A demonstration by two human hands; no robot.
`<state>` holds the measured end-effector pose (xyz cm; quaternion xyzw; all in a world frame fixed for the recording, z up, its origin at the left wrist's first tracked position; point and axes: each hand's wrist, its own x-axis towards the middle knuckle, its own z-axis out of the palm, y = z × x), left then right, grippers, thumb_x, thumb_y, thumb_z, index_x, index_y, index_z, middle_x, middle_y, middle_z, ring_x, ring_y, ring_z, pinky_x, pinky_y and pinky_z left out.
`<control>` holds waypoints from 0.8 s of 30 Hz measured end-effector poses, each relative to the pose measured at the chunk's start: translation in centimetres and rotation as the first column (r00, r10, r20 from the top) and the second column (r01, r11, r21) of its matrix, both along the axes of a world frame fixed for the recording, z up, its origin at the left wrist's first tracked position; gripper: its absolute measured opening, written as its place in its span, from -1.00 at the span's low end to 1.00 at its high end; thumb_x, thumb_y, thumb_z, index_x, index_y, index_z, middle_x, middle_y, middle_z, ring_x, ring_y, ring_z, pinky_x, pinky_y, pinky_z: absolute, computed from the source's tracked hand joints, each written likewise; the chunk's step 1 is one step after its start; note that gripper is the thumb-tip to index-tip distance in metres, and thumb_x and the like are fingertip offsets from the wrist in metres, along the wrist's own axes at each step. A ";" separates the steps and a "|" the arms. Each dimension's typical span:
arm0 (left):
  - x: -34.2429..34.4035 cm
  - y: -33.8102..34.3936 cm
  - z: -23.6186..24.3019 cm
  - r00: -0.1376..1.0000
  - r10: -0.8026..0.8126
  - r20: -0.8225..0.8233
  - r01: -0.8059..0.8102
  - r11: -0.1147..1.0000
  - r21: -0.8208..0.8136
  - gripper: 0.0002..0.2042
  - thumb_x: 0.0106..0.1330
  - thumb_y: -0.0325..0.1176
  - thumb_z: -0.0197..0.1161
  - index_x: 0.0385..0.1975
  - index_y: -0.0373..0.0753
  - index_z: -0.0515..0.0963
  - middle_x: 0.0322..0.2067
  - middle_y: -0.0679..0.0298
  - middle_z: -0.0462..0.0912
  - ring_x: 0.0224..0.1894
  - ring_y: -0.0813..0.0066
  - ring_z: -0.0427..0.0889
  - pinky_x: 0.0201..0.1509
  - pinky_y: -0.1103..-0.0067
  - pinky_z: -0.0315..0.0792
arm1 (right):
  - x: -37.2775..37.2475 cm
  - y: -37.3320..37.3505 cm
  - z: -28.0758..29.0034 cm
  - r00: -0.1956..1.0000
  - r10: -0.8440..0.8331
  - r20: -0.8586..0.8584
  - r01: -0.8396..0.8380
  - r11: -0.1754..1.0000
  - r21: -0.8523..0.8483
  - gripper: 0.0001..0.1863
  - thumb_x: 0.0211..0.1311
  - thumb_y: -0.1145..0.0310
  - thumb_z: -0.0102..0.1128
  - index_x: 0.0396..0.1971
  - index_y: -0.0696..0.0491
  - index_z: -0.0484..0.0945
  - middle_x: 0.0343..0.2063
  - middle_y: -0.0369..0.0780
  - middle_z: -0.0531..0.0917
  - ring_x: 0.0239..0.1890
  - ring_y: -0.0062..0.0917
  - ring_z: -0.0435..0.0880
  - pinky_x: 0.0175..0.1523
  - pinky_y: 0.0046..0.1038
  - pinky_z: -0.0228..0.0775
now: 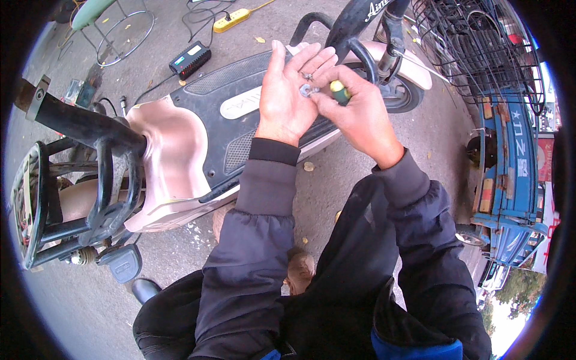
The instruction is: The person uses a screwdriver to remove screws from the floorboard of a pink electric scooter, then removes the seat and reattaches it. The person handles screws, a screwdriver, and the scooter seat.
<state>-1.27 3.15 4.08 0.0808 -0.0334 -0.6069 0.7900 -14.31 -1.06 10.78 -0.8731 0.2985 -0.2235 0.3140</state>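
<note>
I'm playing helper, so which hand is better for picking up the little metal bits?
Probably the right hand: its fingertips are at the metal bits, though it also holds a green-and-yellow handle. The left hand is open, palm up, beneath them.

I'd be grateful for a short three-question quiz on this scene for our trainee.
1. True or false: the left hand is open, palm up.
2. What coloured thing is tucked in the right hand?
3. What colour is the power strip on the ground? A) red B) yellow C) white

Key: 1. True. 2. A green-and-yellow tool handle. 3. B.
</note>
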 end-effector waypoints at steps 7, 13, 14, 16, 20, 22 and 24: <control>-1.2 -0.7 0.2 0.975 0.020 0.223 -0.057 0.986 0.159 -0.18 0.66 0.26 -0.12 0.42 -0.54 0.28 0.24 -0.13 0.55 0.32 0.11 0.56 0.48 0.22 0.42 | -0.1 -0.3 -1.0 0.999 0.038 -0.017 -0.041 0.970 -0.239 -0.76 0.27 0.39 0.45 -0.16 0.12 0.58 -0.36 -0.06 0.74 -0.41 -0.26 0.73 -0.21 -0.32 0.58; -1.3 0.1 0.4 0.966 0.050 0.252 -0.091 0.984 0.156 -0.45 0.66 -0.02 0.11 0.26 -0.49 0.46 0.17 -0.06 0.60 0.24 0.18 0.61 0.45 0.27 0.46 | -0.8 -1.8 0.7 0.950 -0.237 0.205 0.086 0.827 0.556 -0.86 0.39 0.49 0.36 -0.19 0.17 0.57 -0.42 -0.19 0.77 -0.46 -0.64 0.71 -0.45 -0.61 0.45; -1.0 0.3 0.4 0.967 0.014 0.254 -0.069 0.976 0.206 -0.61 0.59 -0.22 0.23 0.14 -0.46 0.57 0.01 0.04 0.70 0.10 0.28 0.69 0.28 0.35 0.52 | -0.9 -2.2 1.1 0.936 -0.258 0.240 0.056 0.780 0.623 -0.85 0.39 0.49 0.36 -0.18 0.18 0.57 -0.43 -0.18 0.77 -0.49 -0.65 0.70 -0.50 -0.63 0.40; -0.4 0.9 0.6 0.884 -0.015 0.467 -0.108 0.966 0.235 -0.67 0.54 -0.26 0.29 0.05 -0.43 0.63 -0.12 0.14 0.74 -0.03 0.39 0.70 0.11 0.44 0.50 | -1.0 -2.6 1.1 0.895 -0.323 0.308 0.034 0.737 0.676 -0.83 0.39 0.49 0.37 -0.15 0.21 0.57 -0.46 -0.16 0.76 -0.60 -0.71 0.63 -0.62 -0.69 0.23; -0.3 1.4 1.0 0.755 -0.030 0.655 -0.207 0.937 0.281 -0.80 0.42 -0.40 0.41 -0.10 -0.40 0.70 -0.26 0.26 0.75 -0.28 0.60 0.62 -0.25 0.62 0.38 | -1.0 -2.6 0.8 0.910 -0.314 0.271 0.058 0.743 0.667 -0.82 0.39 0.48 0.38 -0.14 0.19 0.58 -0.46 -0.16 0.76 -0.63 -0.73 0.57 -0.60 -0.70 0.24; -0.4 1.4 1.0 0.770 -0.018 0.638 -0.220 0.931 0.291 -0.83 0.40 -0.45 0.40 -0.13 -0.41 0.69 -0.27 0.25 0.74 -0.31 0.59 0.60 -0.29 0.64 0.37 | -0.9 -2.4 0.6 0.915 -0.319 0.246 0.082 0.747 0.660 -0.82 0.40 0.47 0.38 -0.12 0.18 0.58 -0.46 -0.17 0.77 -0.64 -0.75 0.55 -0.60 -0.71 0.23; -0.3 1.3 1.0 0.829 0.018 0.559 -0.205 0.940 0.274 -0.86 0.39 -0.48 0.38 -0.16 -0.41 0.68 -0.28 0.23 0.74 -0.33 0.58 0.60 -0.33 0.65 0.36 | -0.7 -2.1 0.5 0.892 -0.347 0.289 0.102 0.779 0.619 -0.84 0.43 0.46 0.36 -0.10 0.16 0.60 -0.44 -0.18 0.76 -0.62 -0.76 0.54 -0.57 -0.71 0.20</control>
